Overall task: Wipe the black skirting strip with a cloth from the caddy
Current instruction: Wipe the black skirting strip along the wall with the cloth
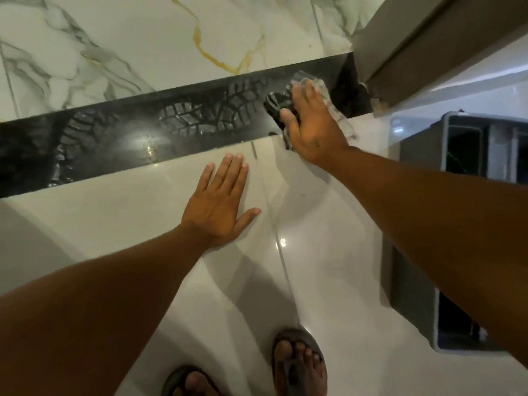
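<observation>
The glossy black skirting strip (137, 132) runs across the base of the marble wall, reflecting the floor and a patterned shape. My right hand (310, 124) presses a crumpled grey-and-black cloth (323, 88) flat against the strip's right end, close to the door frame. The palm covers most of the cloth. My left hand (221, 201) lies flat on the white floor tiles just below the strip, fingers spread, holding nothing. The grey caddy (420, 281) stands on the floor at the right, partly behind my right forearm.
A grey-brown door frame (405, 50) rises at the upper right, with chipped plaster at its foot. White marble wall tiles (114, 44) with grey and gold veins sit above the strip. My feet in dark sandals (297, 364) stand on the glossy floor at the bottom.
</observation>
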### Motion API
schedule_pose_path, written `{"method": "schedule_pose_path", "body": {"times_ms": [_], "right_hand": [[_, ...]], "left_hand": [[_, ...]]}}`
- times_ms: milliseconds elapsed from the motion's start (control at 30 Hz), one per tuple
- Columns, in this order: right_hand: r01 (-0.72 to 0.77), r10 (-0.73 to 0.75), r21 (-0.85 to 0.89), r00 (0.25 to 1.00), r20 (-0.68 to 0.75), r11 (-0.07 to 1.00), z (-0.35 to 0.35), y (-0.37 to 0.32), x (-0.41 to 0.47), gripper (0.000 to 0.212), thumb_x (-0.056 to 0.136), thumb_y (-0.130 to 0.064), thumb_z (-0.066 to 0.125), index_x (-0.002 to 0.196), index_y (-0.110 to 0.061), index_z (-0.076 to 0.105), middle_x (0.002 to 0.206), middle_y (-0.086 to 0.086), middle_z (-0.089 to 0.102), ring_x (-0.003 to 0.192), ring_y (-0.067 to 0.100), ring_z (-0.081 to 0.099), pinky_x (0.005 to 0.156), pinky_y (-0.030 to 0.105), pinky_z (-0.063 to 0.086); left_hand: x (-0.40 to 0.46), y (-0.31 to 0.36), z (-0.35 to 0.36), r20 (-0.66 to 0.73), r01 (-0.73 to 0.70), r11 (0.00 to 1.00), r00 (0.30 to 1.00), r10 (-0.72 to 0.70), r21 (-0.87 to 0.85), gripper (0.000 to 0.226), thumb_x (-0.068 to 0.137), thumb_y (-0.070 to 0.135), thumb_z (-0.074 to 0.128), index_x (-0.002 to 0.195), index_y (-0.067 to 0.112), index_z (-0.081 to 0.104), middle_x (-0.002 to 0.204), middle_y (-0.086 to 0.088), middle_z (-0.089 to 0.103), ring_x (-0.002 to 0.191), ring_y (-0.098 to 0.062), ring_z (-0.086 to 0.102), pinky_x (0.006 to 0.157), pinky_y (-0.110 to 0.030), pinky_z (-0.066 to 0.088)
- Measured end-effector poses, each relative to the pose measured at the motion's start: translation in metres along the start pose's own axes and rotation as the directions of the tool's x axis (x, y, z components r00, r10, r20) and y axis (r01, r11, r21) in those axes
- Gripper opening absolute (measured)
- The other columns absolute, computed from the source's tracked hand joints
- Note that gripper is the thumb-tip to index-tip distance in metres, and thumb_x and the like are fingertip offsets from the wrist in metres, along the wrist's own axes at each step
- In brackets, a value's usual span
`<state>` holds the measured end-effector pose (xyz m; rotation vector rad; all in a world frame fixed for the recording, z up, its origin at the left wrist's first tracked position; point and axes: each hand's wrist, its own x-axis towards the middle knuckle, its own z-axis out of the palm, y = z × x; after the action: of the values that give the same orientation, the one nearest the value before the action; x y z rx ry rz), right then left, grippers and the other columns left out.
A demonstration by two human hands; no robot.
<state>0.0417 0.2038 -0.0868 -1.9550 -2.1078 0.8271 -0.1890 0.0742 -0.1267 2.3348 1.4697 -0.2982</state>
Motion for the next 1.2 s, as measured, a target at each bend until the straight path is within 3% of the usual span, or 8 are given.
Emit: {"method": "schedule_pose_path", "body": {"times_ms": [167, 267, 367, 533, 767, 967, 1067, 1200], "right_hand": [[-0.010, -0.049, -0.272, 0.977, -0.208, 0.962, -0.006, 0.028, -0.005, 0.067, 0.105, -0.054, 0.030, 0.160, -0.017, 0.023, 0.168, 0.018, 0.013, 0.156, 0.036, 0.009, 0.128, 0.049, 0.008], [-0.259, 0.170, -0.244, 0.927, -0.333, 0.935, -0.018, 0.042, 0.003, 0.072, 0.103, -0.059, 0.022, 0.161, -0.018, 0.018, 0.168, 0.020, 0.010, 0.156, 0.037, 0.007, 0.127, 0.052, 0.007], [-0.358, 0.283, -0.254, 0.915, -0.288, 0.899, 0.029, 0.024, 0.093, 0.075, 0.100, -0.063, 0.007, 0.162, -0.020, 0.008, 0.168, 0.023, 0.003, 0.155, 0.040, 0.001, 0.126, 0.057, 0.006], [0.152, -0.181, -0.395, 0.983, -0.037, 0.906, 0.055, 0.033, 0.046, 0.067, 0.105, -0.057, 0.019, 0.162, -0.021, 0.013, 0.169, 0.018, 0.007, 0.156, 0.036, 0.004, 0.127, 0.052, 0.008], [-0.358, 0.280, -0.259, 0.914, -0.293, 0.897, 0.035, 0.020, 0.098, 0.073, 0.102, -0.060, 0.014, 0.162, -0.019, 0.012, 0.169, 0.019, 0.004, 0.156, 0.038, 0.002, 0.127, 0.054, 0.007], [0.191, -0.222, -0.406, 0.975, -0.031, 0.894, 0.039, 0.032, 0.050, 0.066, 0.105, -0.054, 0.024, 0.161, -0.020, 0.019, 0.169, 0.015, 0.012, 0.157, 0.033, 0.008, 0.128, 0.049, 0.009], [-0.055, -0.016, -0.399, 0.985, -0.173, 0.915, 0.022, 0.071, 0.029, 0.067, 0.104, -0.053, 0.025, 0.161, -0.018, 0.021, 0.169, 0.015, 0.015, 0.156, 0.031, 0.012, 0.127, 0.049, 0.013], [-0.345, 0.257, -0.245, 0.908, -0.330, 0.906, 0.039, 0.029, 0.073, 0.069, 0.103, -0.056, 0.024, 0.161, -0.020, 0.018, 0.169, 0.015, 0.011, 0.156, 0.033, 0.008, 0.127, 0.050, 0.010]], "left_hand": [[-0.003, 0.004, -0.009, -0.190, -0.110, 0.994, 0.976, 0.108, 0.004, 0.095, 0.100, 0.072, 0.025, 0.168, 0.010, 0.003, 0.177, -0.013, 0.002, 0.164, -0.030, -0.003, 0.132, -0.053, 0.003], [-0.008, 0.022, -0.006, -0.212, -0.157, 0.988, 0.965, 0.155, 0.005, 0.094, 0.099, 0.071, 0.026, 0.168, 0.009, 0.006, 0.177, -0.013, 0.003, 0.164, -0.030, -0.003, 0.132, -0.052, 0.004], [0.038, -0.008, 0.035, -0.162, -0.059, 0.997, 0.985, 0.051, -0.049, 0.094, 0.100, 0.071, 0.024, 0.168, 0.009, 0.005, 0.177, -0.013, 0.001, 0.164, -0.029, -0.004, 0.132, -0.052, 0.002], [0.015, -0.024, 0.044, -0.131, -0.054, 0.998, 0.990, 0.050, -0.028, 0.094, 0.099, 0.070, 0.025, 0.168, 0.009, 0.008, 0.177, -0.013, 0.002, 0.164, -0.031, -0.002, 0.132, -0.054, 0.005], [0.014, -0.015, 0.037, -0.167, -0.044, 0.999, 0.985, 0.040, -0.020, 0.094, 0.098, 0.070, 0.029, 0.167, 0.007, 0.012, 0.176, -0.015, 0.007, 0.164, -0.032, 0.003, 0.131, -0.054, 0.006], [0.009, -0.019, 0.037, -0.173, -0.022, 1.000, 0.985, 0.019, -0.014, 0.095, 0.097, 0.069, 0.030, 0.167, 0.007, 0.013, 0.176, -0.016, 0.008, 0.163, -0.033, 0.005, 0.131, -0.054, 0.007], [0.007, -0.022, 0.037, -0.188, -0.030, 1.000, 0.982, 0.031, 0.006, 0.095, 0.097, 0.069, 0.031, 0.166, 0.006, 0.016, 0.176, -0.016, 0.010, 0.163, -0.033, 0.006, 0.131, -0.055, 0.008], [0.009, -0.020, 0.038, -0.218, -0.037, 0.999, 0.975, 0.036, 0.001, 0.095, 0.097, 0.069, 0.032, 0.166, 0.006, 0.017, 0.175, -0.016, 0.013, 0.163, -0.034, 0.010, 0.131, -0.054, 0.007]]}}
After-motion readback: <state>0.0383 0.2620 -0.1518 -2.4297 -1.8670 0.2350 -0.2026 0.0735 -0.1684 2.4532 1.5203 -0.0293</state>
